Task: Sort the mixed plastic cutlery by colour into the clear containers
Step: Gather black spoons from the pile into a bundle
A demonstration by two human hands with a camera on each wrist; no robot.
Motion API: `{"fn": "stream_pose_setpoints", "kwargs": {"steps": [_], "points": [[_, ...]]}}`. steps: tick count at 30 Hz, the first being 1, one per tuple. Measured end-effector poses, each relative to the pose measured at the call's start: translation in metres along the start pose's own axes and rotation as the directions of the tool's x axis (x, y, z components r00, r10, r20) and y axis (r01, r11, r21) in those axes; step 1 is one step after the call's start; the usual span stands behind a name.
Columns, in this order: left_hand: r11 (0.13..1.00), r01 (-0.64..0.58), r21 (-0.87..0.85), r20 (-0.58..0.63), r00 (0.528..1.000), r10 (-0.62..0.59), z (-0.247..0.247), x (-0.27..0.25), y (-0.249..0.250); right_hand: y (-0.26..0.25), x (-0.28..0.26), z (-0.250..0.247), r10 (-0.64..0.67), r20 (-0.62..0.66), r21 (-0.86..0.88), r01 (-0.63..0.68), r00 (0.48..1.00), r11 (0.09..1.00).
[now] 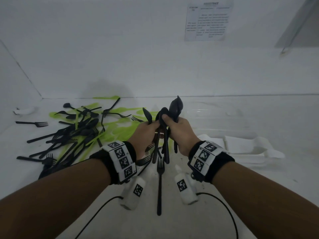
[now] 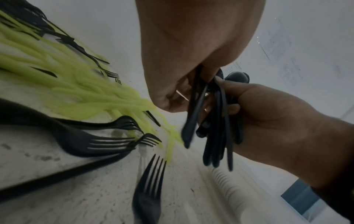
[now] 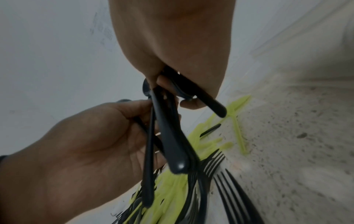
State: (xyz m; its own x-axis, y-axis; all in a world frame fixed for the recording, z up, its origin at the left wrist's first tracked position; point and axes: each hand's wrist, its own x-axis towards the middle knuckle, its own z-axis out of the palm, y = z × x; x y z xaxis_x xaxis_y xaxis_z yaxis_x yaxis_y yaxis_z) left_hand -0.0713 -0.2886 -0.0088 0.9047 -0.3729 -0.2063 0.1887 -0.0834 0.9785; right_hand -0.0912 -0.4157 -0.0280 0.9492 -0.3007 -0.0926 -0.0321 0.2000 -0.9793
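**Black spoons bunched between two hands**

Both hands meet above the table (image 1: 172,221). The right hand (image 1: 181,133) is curled tight round a bundle of black spoons (image 1: 175,107), bowls up, handles hanging below. The left hand (image 1: 146,133) pinches the same bundle from the other side. Left of them lies the mixed heap: black cutlery (image 1: 77,131) tangled over green cutlery (image 1: 120,128). The clear containers (image 1: 245,145) sit to the right, hard to make out. The handles splay unevenly, so I'd guess one could slip free on the way across, or the loose black fork (image 1: 160,183) beneath could be knocked.
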Motion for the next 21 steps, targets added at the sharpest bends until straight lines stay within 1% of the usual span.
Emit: {"fn": "stream_pose_setpoints", "kwargs": {"steps": [4,7,8,10,12,15,16,18,21], "points": [[1.000,0.005,-0.006,0.060,0.998,-0.005,-0.005,0.002,0.000,0.004,0.002,0.003,0.026,0.010,0.007,-0.026,1.000,1.000],[0.999,0.026,0.025,0.095,0.995,-0.028,-0.011,0.005,-0.001,0.007,0.006,0.006,0.013,-0.029,0.005,-0.013,0.999,1.000],[0.999,0.026,0.038,0.080,0.996,-0.029,-0.012,0.006,0.000,0.008,0.008,0.007,0.004,-0.056,0.007,-0.004,0.998,1.000],[0.998,0.021,0.058,-0.020,1.000,-0.020,-0.017,0.011,0.000,0.010,0.012,0.012,0.006,-0.108,0.008,-0.005,0.994,1.000],[0.998,0.001,0.070,-0.090,0.996,0.005,-0.025,0.016,0.001,0.011,0.016,0.019,0.010,-0.114,-0.002,-0.011,0.993,1.000],[0.988,-0.001,0.154,-0.098,0.995,0.016,-0.035,0.020,0.004,0.014,0.018,0.030,0.003,-0.127,-0.035,-0.008,0.992,0.999],[0.988,0.022,0.153,-0.086,0.996,-0.009,-0.039,0.019,0.007,0.015,0.019,0.033,0.008,-0.141,-0.030,-0.012,0.990,0.999],[0.993,0.065,0.098,-0.070,0.996,-0.058,-0.046,0.022,0.010,0.013,0.019,0.038,0.005,-0.161,-0.010,-0.007,0.987,1.000],[0.999,0.042,0.000,-0.038,0.998,-0.042,-0.051,0.028,0.011,0.010,0.019,0.047,-0.018,-0.156,-0.015,0.015,0.988,1.000]]}}
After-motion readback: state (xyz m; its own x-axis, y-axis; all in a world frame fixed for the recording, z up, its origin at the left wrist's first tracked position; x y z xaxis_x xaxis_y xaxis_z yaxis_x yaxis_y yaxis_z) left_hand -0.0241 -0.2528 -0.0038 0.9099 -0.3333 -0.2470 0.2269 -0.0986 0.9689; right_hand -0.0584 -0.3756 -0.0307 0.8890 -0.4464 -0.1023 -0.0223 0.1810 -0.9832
